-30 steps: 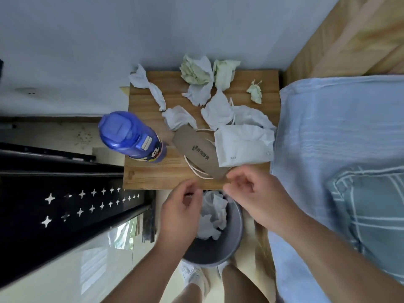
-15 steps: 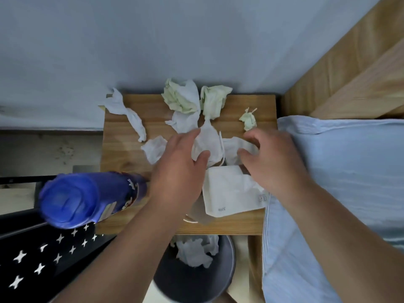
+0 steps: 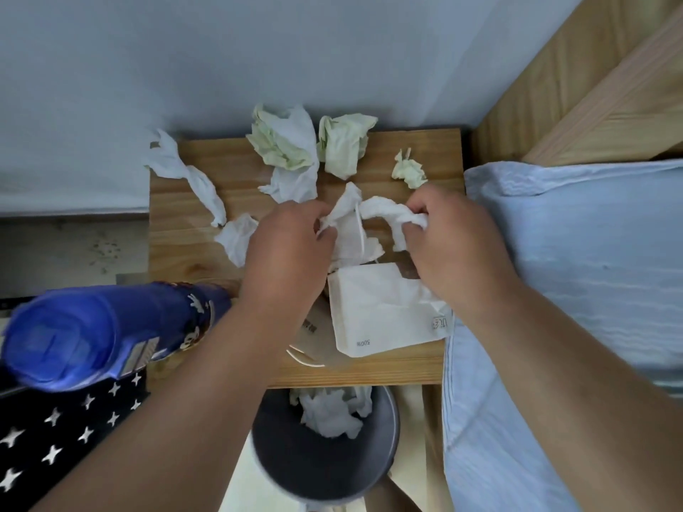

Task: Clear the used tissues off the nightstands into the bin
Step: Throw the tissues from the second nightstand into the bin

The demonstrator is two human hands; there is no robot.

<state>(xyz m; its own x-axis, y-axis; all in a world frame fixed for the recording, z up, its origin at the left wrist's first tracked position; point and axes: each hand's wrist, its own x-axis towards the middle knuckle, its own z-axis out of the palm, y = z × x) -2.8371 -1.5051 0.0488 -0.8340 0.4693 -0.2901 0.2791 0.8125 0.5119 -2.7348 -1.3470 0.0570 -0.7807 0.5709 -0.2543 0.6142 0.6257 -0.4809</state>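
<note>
Pale wood shows through a scatter of crumpled paper on the counter (image 3: 177,253), the nightstand that stands against the grey wall beside the bed (image 3: 576,275).

From the head view, the only one there is, both hands are down in the middle of the mess. The left hand (image 3: 284,253) is closed on a white tissue (image 3: 345,216), fingers pinched into its folds, and the right hand (image 3: 454,245) is clenched around a twisted white tissue (image 3: 391,216) that arches between the two hands. Whether these are two pieces or one tangled wad I cannot tell.

Below the near edge of the counter stands the bin (image 3: 325,463), dark and round, with a heap of binned tissues (image 3: 332,412) already lying in it, so part of the job looks done.

Plenty is left, though. At the back sit two greenish wads (image 3: 281,142) and (image 3: 345,145), a small greenish scrap (image 3: 408,171) near the right hand, a white piece (image 3: 295,182) just under the first wad, a long white strip (image 3: 184,175) hanging off the far left corner, and a small white tissue (image 3: 236,238) just beside the left hand.

The flat white tissue pack (image 3: 384,308) under the right wrist and the blue bottle (image 3: 103,330) at the left edge (neither looks like rubbish) would stay put, I judge.

My guess is the task is perhaps a third through here, with any other nightstand out of sight.
</note>
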